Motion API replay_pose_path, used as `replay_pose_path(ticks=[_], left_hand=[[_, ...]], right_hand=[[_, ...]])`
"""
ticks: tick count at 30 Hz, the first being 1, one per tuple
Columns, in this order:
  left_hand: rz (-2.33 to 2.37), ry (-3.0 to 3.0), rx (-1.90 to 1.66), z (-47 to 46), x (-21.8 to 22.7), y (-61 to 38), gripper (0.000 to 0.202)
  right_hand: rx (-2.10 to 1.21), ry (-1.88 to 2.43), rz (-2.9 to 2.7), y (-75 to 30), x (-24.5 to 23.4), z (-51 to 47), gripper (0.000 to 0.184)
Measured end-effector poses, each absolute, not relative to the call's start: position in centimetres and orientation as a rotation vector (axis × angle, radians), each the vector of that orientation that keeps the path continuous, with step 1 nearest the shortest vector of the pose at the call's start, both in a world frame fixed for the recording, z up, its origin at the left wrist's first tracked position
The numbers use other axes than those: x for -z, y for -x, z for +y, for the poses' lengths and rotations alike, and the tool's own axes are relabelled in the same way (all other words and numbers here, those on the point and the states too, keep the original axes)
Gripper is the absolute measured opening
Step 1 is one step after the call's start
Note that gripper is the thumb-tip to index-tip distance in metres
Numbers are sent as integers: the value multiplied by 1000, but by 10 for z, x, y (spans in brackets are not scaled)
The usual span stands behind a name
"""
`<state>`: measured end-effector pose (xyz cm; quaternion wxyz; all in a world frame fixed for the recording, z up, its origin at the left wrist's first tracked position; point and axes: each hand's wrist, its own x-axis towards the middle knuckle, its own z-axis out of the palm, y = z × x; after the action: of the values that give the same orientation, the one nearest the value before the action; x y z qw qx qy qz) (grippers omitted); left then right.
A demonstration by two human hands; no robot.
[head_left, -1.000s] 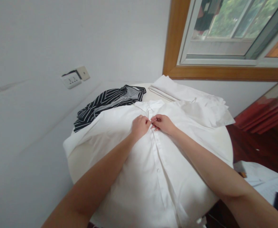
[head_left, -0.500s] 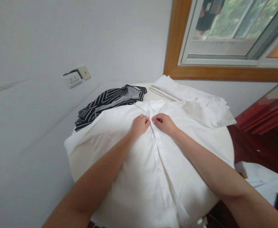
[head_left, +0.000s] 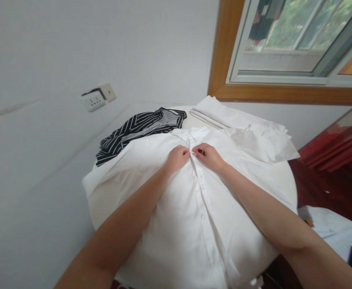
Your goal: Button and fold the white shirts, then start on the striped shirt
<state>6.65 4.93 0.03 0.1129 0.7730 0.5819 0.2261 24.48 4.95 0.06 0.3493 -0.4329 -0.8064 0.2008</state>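
Observation:
A white button-up shirt (head_left: 170,216) lies spread front side up over a round table (head_left: 104,202), its collar at the far side and its lower part hanging toward me. Near the top of the button placket, my left hand (head_left: 178,157) pinches the shirt's edge with closed fingers. Just across from it, my right hand (head_left: 207,155) is closed in a pinch on the other side of the placket. The fingertips almost meet. Whatever button lies between them is too small to make out. Lower down, several buttons show along the front.
Behind the shirt's left shoulder sits a crumpled black-and-white striped garment (head_left: 140,124). Folded white cloth (head_left: 224,112) lies at the back right. A wall with a socket (head_left: 93,100) stands at left, a wood-framed window (head_left: 284,91) behind. White items (head_left: 332,224) are low at right.
Almost nothing differs. Both hands stay pinched at the placket with only tiny finger movement, and the view has shifted very slightly.

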Motion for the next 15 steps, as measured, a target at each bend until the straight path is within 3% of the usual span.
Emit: replay_pose_path(ticks=[15], left_hand=[[1740, -2302, -583, 45, -7, -70, 22]], right_hand=[[-244, 1088, -2292, -242, -2, 48, 15]])
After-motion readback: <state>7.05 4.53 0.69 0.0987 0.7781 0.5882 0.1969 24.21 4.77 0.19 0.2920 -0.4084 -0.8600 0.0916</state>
